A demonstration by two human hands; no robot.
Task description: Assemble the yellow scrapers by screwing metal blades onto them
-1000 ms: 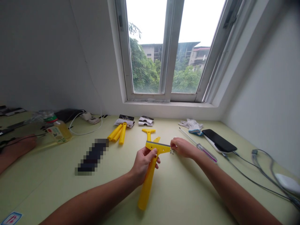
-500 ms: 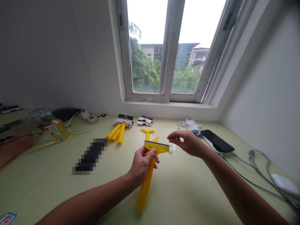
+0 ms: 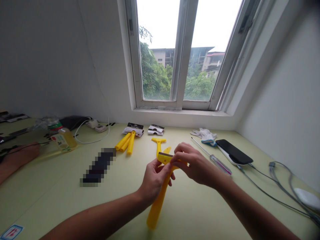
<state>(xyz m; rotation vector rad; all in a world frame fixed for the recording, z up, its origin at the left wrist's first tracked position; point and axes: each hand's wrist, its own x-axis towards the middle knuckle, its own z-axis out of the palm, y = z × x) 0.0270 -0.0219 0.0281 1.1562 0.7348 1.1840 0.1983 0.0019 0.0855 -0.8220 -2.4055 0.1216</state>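
My left hand (image 3: 155, 178) is closed around a yellow scraper (image 3: 158, 208) just below its head, which has a dark blade strip along the top edge. The long handle slants down toward me, above the table. At the head's right part, my right hand (image 3: 192, 163) has its fingertips pinched against the scraper; anything small between them is hidden. Behind the hands lie another yellow scraper (image 3: 158, 141) and a yellow piece (image 3: 168, 151), partly covered. To the right of my right hand rests a screwdriver (image 3: 217, 161) with a clear handle.
Several yellow handles (image 3: 130, 143) lie beside black-and-white packaging (image 3: 134, 128). White gloves (image 3: 205, 134), a phone (image 3: 233, 151) and grey cables (image 3: 277, 186) are on the right. At left are a drink bottle (image 3: 63, 138), a pixelated dark object (image 3: 98, 168) and another person's hand (image 3: 27, 154).
My right hand has moved left and down from beside the small screws onto the scraper's head. The screwdriver now shows fully. My left hand keeps its hold on the scraper.
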